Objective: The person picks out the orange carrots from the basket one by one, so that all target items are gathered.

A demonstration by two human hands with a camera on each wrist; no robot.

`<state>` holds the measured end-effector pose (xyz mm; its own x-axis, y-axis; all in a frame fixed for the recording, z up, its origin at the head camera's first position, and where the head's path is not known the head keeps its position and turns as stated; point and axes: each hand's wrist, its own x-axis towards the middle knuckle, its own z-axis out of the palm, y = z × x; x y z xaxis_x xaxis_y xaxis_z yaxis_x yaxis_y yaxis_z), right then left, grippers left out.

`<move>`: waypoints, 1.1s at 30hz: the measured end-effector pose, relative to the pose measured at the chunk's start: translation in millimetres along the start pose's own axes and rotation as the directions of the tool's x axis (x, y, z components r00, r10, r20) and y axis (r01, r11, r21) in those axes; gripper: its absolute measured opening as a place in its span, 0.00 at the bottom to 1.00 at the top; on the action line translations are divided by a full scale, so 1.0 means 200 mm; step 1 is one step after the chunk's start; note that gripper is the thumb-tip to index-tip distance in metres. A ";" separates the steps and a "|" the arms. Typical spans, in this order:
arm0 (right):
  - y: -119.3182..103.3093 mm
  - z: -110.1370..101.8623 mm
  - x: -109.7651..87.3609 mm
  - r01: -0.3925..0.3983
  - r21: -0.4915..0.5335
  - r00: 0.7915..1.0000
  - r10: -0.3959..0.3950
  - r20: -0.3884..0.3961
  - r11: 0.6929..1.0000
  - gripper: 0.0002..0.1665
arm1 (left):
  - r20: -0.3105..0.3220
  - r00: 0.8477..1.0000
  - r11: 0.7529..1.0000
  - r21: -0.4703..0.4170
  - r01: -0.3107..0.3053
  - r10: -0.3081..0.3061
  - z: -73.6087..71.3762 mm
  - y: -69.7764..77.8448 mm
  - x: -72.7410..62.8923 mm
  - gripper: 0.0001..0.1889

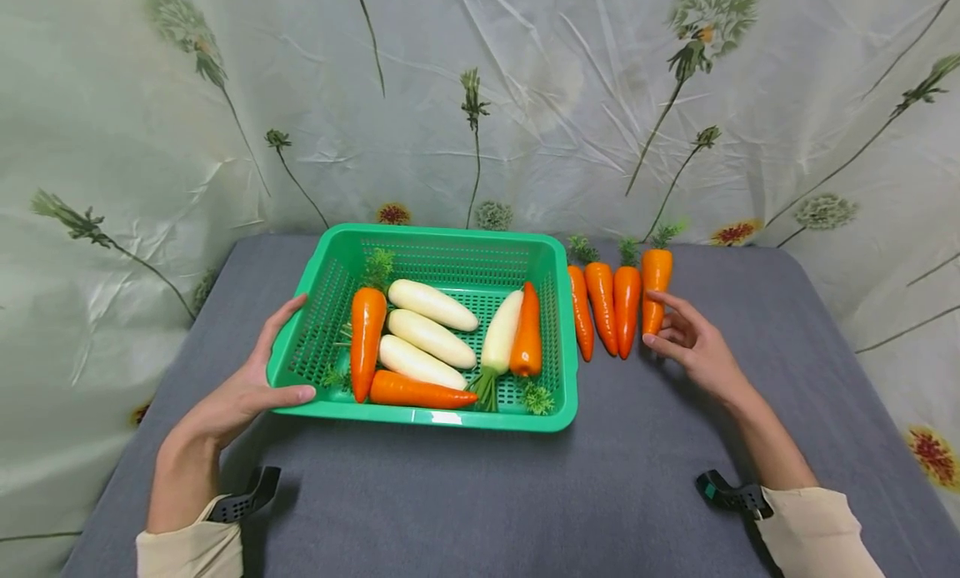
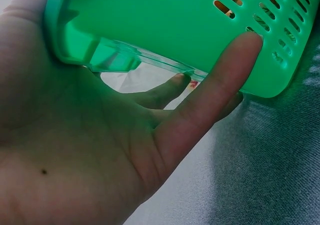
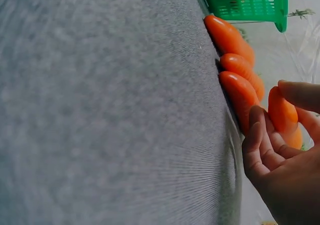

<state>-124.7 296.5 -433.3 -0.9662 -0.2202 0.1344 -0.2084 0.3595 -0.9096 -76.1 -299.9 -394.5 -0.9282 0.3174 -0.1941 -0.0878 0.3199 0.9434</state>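
My left hand [image 1: 243, 392] grips the left end of a green plastic basket [image 1: 450, 418], thumb over the front rim and fingers along the outer side. In the left wrist view the fingers [image 2: 210, 97] spread against its slotted wall. Inside lie several white radishes [image 1: 431, 339], one with a green stem, and three orange carrots [image 1: 367, 336]. To the right of the basket, my right hand [image 1: 701, 355] pinches the tapered lower part of a carrot [image 1: 657, 270] between thumb and fingers; the right wrist view shows the carrot's tip [image 3: 282, 112] raised beside the others.
Three more carrots [image 1: 627, 303] lie side by side between the basket and my right hand, leafy tops toward the back. Everything is on a grey cloth-covered table [image 1: 480, 503]. A pale curtain with printed flowers [image 1: 420, 128] hangs behind the table.
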 end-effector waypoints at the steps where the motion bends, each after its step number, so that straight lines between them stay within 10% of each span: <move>1: 0.00 0.00 0.00 -0.010 -0.017 1.000 0.010 -0.001 1.000 0.37 | 0.000 1.000 1.000 0.000 0.003 -0.003 0.00 0.00 0.00 0.60; 33: -0.03 -0.03 0.01 -0.178 -0.228 0.977 0.199 0.074 0.957 0.37 | 0.001 1.000 1.000 0.004 0.000 0.000 0.00 0.01 0.00 0.59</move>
<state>-126.0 299.6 -424.4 -0.9743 -0.2110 -0.0794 -0.0622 0.5903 -0.8048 -76.6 -299.2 -393.6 -0.9278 0.3185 -0.1945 -0.0863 0.3240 0.9421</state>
